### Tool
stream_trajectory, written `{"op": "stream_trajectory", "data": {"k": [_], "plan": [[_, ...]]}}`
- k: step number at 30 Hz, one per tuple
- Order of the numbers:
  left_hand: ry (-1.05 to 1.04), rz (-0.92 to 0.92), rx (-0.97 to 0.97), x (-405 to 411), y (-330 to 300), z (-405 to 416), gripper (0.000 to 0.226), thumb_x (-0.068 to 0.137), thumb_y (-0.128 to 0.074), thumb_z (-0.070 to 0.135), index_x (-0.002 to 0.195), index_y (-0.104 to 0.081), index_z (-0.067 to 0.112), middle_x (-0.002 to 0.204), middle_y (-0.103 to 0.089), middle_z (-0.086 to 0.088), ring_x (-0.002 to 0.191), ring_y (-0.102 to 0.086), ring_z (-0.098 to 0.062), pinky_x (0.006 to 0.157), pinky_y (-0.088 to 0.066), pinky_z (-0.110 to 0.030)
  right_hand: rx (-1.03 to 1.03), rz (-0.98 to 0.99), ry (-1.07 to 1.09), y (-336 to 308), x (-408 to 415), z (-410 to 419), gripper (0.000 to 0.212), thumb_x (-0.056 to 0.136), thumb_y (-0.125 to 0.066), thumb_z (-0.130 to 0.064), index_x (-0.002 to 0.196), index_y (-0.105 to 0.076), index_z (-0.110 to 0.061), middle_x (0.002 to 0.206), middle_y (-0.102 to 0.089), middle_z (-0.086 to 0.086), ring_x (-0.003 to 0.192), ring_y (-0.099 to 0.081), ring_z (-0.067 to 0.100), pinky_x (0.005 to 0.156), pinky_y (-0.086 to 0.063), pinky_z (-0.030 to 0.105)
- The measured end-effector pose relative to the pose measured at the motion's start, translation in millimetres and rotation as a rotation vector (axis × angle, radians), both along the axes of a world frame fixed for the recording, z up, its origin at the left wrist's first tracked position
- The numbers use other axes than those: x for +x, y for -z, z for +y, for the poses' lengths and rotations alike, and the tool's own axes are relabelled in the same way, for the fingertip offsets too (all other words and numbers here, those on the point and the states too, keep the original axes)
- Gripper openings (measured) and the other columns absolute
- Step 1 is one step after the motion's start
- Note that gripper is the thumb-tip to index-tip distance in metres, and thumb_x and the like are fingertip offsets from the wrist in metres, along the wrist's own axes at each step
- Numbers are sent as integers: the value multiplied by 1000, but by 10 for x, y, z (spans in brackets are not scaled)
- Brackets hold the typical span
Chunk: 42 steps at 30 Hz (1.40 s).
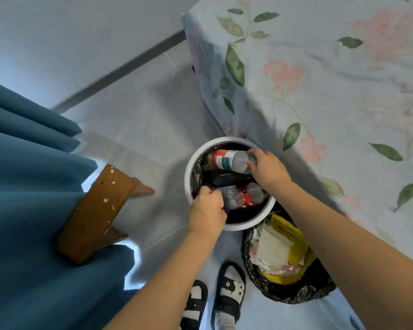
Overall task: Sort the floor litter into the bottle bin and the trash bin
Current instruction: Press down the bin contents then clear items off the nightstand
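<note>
Head view, from above the bins. Right hand (267,170) curled round the clear end of a red-labelled bottle (229,160), which lay across the far side of the white bottle bin (188,170), just below the rim. Left hand (208,210) was closed at the near rim, fingers tucked in by a crumpled clear bottle (231,198); whether it gripped that bottle or the black liner could not be told. A dark bottle (227,178) and a second red-labelled bottle (252,195) lay between the two hands, so the bin already stood fairly full.

Beside the bin, touching its near-right edge, stood the trash bin (303,296), a black bag holding a yellow packet (286,234) and white paper scraps (272,248). Floral bedding (332,91) lay to the right, a blue curtain (22,186) and a wooden stool (98,210) to the left; no loose litter showed on the tiled floor (134,129).

Judged step: settling the bottles into the bin. To do it well, the bottle in the right hand should be laid flat and low, alongside the others, and released only once it rested below the rim; the left hand could steady the bin meanwhile.
</note>
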State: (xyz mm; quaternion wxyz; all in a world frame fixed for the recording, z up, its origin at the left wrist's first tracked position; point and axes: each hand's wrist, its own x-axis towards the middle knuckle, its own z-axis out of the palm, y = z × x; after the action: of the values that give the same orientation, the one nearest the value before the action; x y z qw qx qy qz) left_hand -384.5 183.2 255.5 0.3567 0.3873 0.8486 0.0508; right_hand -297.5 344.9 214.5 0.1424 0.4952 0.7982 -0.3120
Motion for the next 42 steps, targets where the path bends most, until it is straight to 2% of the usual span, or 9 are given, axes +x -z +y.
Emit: {"op": "stream_trajectory", "data": {"k": [4,11,14,17,22,26,30,36,42], "plan": [[85,-131,-69,177,219,-50,36,74,-75,20,105,-61,14,121,-45,-4,106,-56,-26,91,-49,-34,-128,-197,-103,169,189,-42,48,97,-44,-37,142,-28,-33,125,-52,17,110,-53,39,88,-48,48],[157,-142,-6,261,439,93,56,68,-81,41,114,-60,16,123,-45,0,119,-41,-21,98,-44,-36,-37,-170,-141,248,262,-247,63,85,-58,-52,137,-28,-37,115,-56,11,116,-45,34,79,-46,41],[320,-188,-123,213,475,176,79,58,-81,56,122,-56,18,126,-45,1,123,-36,-20,100,-44,-40,-71,-202,-198,255,246,-310,66,81,-61,-52,136,-30,-32,116,-57,10,116,-45,32,81,-45,40],[474,-135,-233,148,473,208,92,56,-75,68,129,-50,18,130,-46,0,126,-36,-22,104,-40,-38,-51,-187,-217,219,240,-362,55,87,-53,-49,133,-41,-22,122,-55,12,116,-45,32,88,-43,41],[368,-19,-66,173,253,238,72,71,-64,65,127,-53,21,125,-53,-1,119,-46,-23,98,-43,-40,-19,-135,-132,-69,345,-417,43,95,-43,-40,129,-47,-15,125,-54,10,121,-43,30,88,-45,43],[533,98,-137,193,-144,240,45,87,-54,46,120,-57,15,120,-55,-6,112,-51,-27,88,-44,-38,1,-123,-102,-425,602,-527,35,98,-37,-36,116,-52,-11,116,-58,11,117,-46,31,79,-46,41],[672,231,-20,321,-640,204,29,92,-47,33,109,-62,15,108,-65,-5,99,-58,-26,77,-43,-35,31,-149,-55,-835,1031,-729,34,99,-34,-36,111,-55,-12,110,-61,9,111,-49,30,75,-46,41],[951,334,131,979,-1441,370,30,91,-45,40,104,-65,22,99,-68,-3,95,-61,-26,76,-46,-37,92,-208,139,-1515,2118,-1079,36,99,-31,-38,105,-57,-14,105,-61,9,107,-49,29,75,-42,40],[1249,351,138,2305,-1802,237,33,93,-41,43,101,-70,29,97,-68,1,95,-60,-23,72,-47,-35,153,-281,435,-1898,3603,-1749,37,97,-33,-39,112,-56,-13,114,-62,12,108,-51,32,79,-41,39]]}}
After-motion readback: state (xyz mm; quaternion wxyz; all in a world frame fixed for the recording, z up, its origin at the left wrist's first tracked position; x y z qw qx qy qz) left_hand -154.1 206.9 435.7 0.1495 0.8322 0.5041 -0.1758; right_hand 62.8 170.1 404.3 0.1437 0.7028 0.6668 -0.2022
